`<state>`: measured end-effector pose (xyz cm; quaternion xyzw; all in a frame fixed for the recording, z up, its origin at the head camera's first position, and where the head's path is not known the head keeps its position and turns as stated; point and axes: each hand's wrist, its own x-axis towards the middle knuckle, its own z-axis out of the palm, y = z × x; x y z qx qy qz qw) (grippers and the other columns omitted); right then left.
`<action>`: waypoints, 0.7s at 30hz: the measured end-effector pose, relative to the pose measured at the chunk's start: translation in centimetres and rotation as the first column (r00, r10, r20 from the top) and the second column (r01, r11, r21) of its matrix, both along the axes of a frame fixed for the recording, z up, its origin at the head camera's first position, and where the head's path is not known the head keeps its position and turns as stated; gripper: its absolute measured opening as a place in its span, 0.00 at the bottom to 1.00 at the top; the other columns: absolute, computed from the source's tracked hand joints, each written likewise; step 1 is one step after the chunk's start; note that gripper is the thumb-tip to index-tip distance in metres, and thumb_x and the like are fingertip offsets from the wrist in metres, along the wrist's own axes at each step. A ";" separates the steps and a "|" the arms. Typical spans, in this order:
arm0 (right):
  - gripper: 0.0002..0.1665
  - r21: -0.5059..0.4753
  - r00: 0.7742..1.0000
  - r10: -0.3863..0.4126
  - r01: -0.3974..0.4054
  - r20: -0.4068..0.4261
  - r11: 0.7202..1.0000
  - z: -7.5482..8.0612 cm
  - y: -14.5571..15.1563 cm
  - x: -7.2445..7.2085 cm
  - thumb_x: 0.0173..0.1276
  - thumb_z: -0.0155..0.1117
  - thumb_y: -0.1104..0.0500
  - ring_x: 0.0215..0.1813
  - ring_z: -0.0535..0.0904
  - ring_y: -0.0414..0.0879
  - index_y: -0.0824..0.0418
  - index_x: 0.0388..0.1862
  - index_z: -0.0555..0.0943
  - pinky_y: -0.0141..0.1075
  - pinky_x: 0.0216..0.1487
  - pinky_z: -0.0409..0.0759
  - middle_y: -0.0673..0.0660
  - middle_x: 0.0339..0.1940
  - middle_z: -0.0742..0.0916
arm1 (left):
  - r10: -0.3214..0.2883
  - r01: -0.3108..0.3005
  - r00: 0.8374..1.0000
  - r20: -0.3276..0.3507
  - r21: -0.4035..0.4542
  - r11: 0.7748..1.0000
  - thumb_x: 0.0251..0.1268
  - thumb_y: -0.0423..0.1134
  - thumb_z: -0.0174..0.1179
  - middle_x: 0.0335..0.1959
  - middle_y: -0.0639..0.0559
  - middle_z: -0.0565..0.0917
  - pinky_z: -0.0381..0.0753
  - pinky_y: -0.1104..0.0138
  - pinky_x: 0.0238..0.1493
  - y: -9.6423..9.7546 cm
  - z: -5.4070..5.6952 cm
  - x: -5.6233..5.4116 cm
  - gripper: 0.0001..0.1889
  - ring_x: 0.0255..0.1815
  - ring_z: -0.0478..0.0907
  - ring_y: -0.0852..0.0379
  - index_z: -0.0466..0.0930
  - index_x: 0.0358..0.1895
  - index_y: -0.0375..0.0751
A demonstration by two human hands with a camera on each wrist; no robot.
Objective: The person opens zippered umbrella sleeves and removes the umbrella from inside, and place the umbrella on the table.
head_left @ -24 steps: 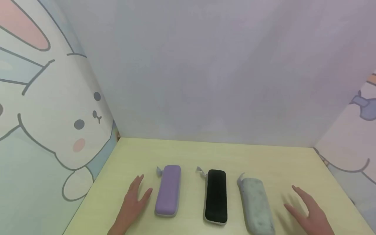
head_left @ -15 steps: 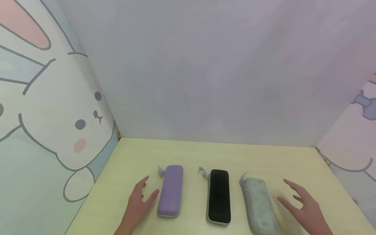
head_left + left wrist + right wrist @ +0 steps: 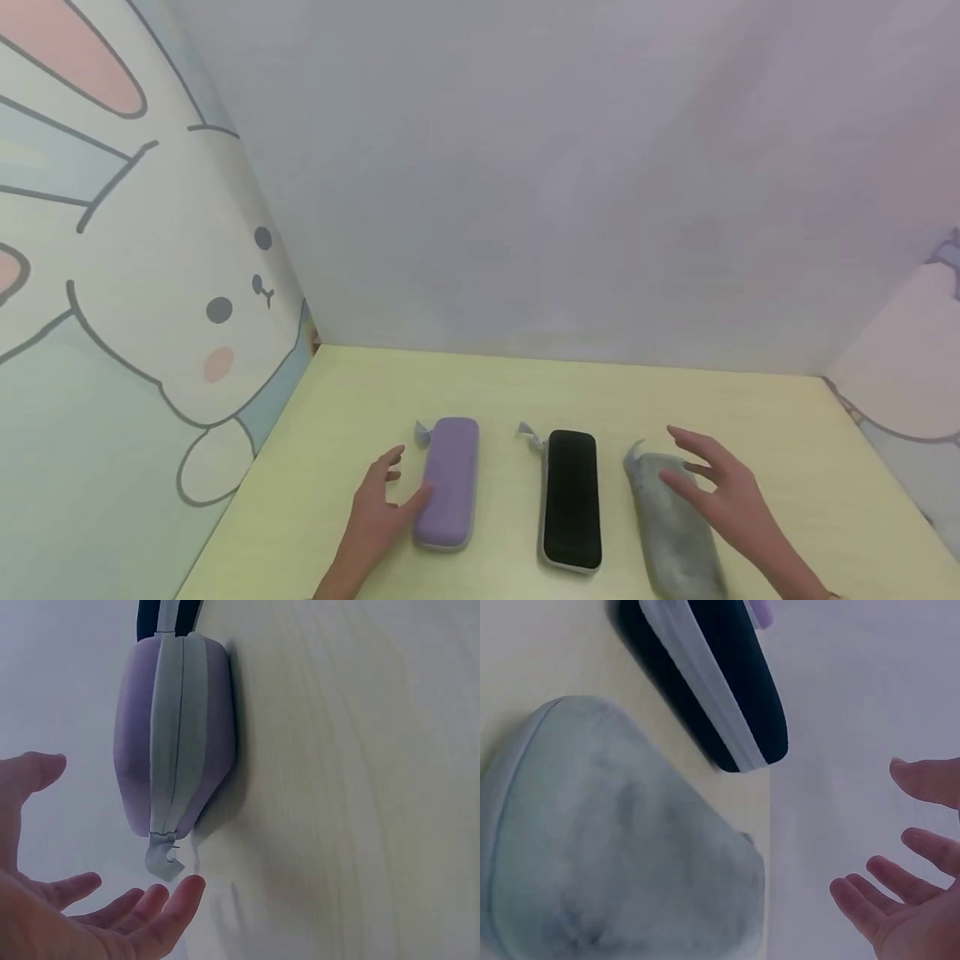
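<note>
Three zippered pencil cases lie in a row on the table: a purple case [image 3: 453, 475] at left, a black case [image 3: 572, 500] in the middle and a mottled grey-green case [image 3: 675, 533] at right. My left hand [image 3: 380, 510] is just left of the purple case, fingers spread and thumb overlapping its edge in the head view. The left wrist view shows the purple case's pale zip band [image 3: 178, 735] and fabric tab [image 3: 160, 859] beyond the fingers. Above the grey-green case my right hand [image 3: 722, 487] hovers, fingers apart and holding nothing.
The pale yellow tabletop [image 3: 570, 392] ends at a lilac-grey back panel [image 3: 525, 183]. On the left stands a side panel printed with a white rabbit [image 3: 180, 292]; another printed panel [image 3: 900, 367] closes off the right.
Both hands have moved in: the left rightward to the purple case, the right leftward and forward over the grey-green case. The whole head view has shifted slightly.
</note>
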<state>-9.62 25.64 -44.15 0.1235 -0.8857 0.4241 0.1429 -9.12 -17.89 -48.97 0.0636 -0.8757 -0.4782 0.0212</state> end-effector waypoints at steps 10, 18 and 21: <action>0.29 -0.044 0.985 0.145 -0.141 0.092 0.989 1.6 -4.1 -3.4 0.60 0.69 0.60 0.56 0.77 0.49 0.59 0.61 0.74 0.41 0.47 0.79 0.59 0.58 0.78 | 0.014 -0.014 1.000 -0.016 -0.033 0.999 0.45 0.60 0.69 0.60 0.49 0.72 0.72 0.51 0.45 2.4 -0.4 0.5 0.42 0.56 0.70 0.50 0.66 0.65 0.47; 0.30 -0.137 0.948 0.226 -0.198 0.225 0.970 0.8 -7.9 -5.8 0.59 0.70 0.56 0.58 0.76 0.60 0.61 0.60 0.74 0.43 0.49 0.78 0.64 0.59 0.77 | 0.040 -0.038 0.999 0.007 -0.152 0.988 0.38 0.65 0.71 0.58 0.48 0.68 0.72 0.50 0.34 3.8 0.0 0.9 0.46 0.53 0.70 0.49 0.66 0.65 0.53; 0.29 -0.148 0.936 0.253 -0.221 0.246 0.964 0.4 -9.4 -6.6 0.59 0.70 0.57 0.57 0.76 0.60 0.58 0.60 0.75 0.42 0.48 0.79 0.63 0.59 0.78 | 0.028 -0.026 1.000 0.010 -0.196 0.980 0.36 0.64 0.71 0.58 0.45 0.66 0.72 0.45 0.34 4.3 -0.3 0.9 0.48 0.54 0.69 0.45 0.65 0.66 0.50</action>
